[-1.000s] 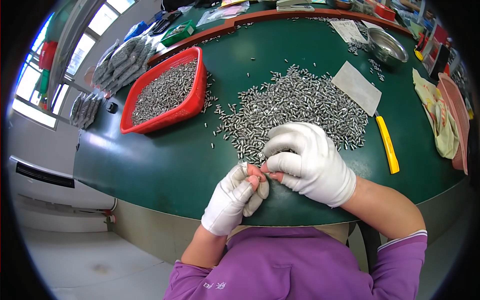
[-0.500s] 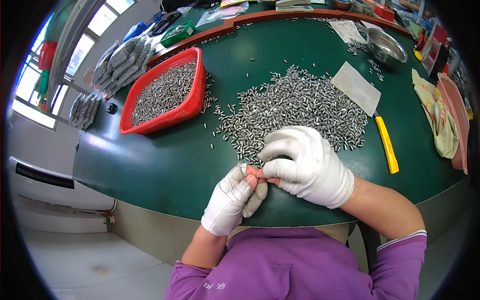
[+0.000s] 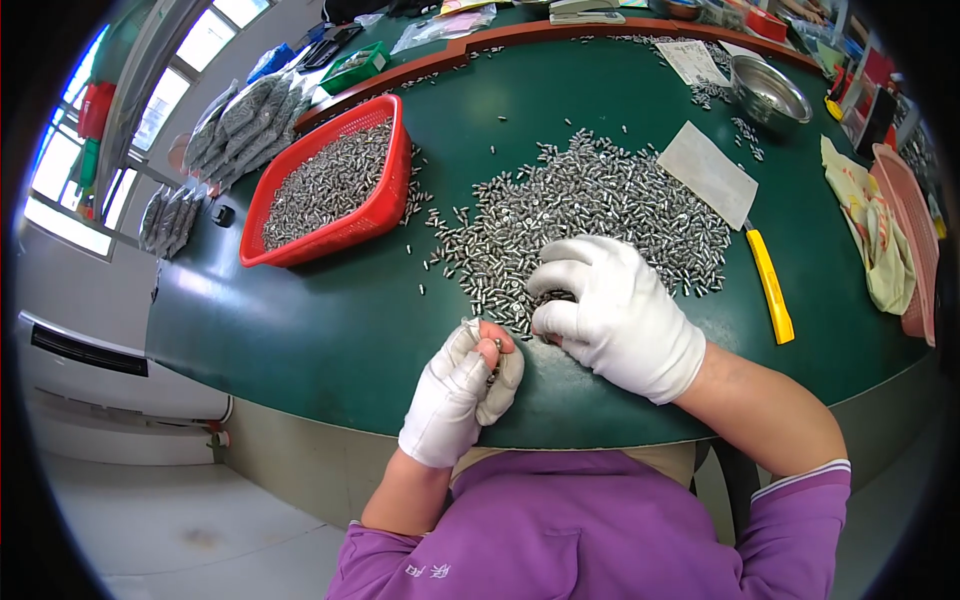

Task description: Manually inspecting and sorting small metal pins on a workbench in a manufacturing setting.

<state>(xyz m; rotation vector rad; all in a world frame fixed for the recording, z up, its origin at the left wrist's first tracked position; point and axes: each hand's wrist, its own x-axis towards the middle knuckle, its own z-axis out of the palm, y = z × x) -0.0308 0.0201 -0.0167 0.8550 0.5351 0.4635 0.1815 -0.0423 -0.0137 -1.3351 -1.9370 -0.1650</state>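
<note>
A heap of small silvery metal pins with rounded ends (image 3: 590,195) lies on the green table. My left hand (image 3: 455,395), in a white glove with bare thumb and fingertip, is closed in front of the heap's near edge. A few of the metal pins (image 3: 497,345) show between its thumb and fingers. My right hand (image 3: 622,325), gloved in white too, curls its fingers down at the near edge of the heap. Metal pins are visible in the gap between its fingers, but its fingertips are partly hidden, so what it pinches is unclear. The hands are apart.
A red plastic basket (image 3: 398,200) full of similar pins stands at the left. Filled clear bags (image 3: 240,125) are stacked beyond it. To the right lie a scraper with a yellow handle (image 3: 769,290), a metal bowl (image 3: 770,92), a cloth (image 3: 870,230) and a pink basket (image 3: 905,240).
My right hand has moved away from my left fingertips, up to the heap's near edge. My left hand has hardly moved, and pins now show between its fingers.
</note>
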